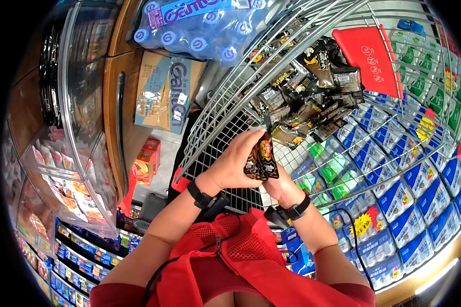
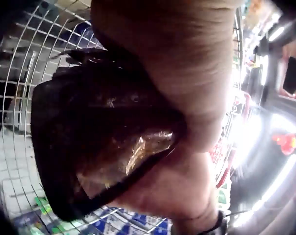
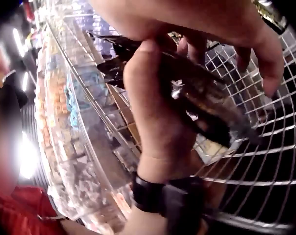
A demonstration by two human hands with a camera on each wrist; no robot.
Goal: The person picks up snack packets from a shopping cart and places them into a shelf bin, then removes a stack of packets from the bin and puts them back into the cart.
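Note:
Between my two hands are a few small black snack packets (image 1: 264, 157) with gold and red print, held upright over the near side of a wire shopping cart (image 1: 225, 158). My left hand (image 1: 235, 159) grips them from the left, its fingers over their upper part. My right hand (image 1: 278, 187) holds them low on the right, its fingers mostly hidden behind them in the head view. In the left wrist view the packets (image 2: 104, 132) look dark and glossy, bunched together. Many similar black packets (image 1: 312, 87) lie heaped in the cart beyond my hands.
A red printed panel (image 1: 371, 59) hangs at the cart's far end. Stacked blue-and-white packs (image 1: 389, 148) line the right side. On the left are a wooden cabinet with clear bins (image 1: 89, 153), a cardboard carton (image 1: 164, 92) and shrink-wrapped bottles (image 1: 205, 30).

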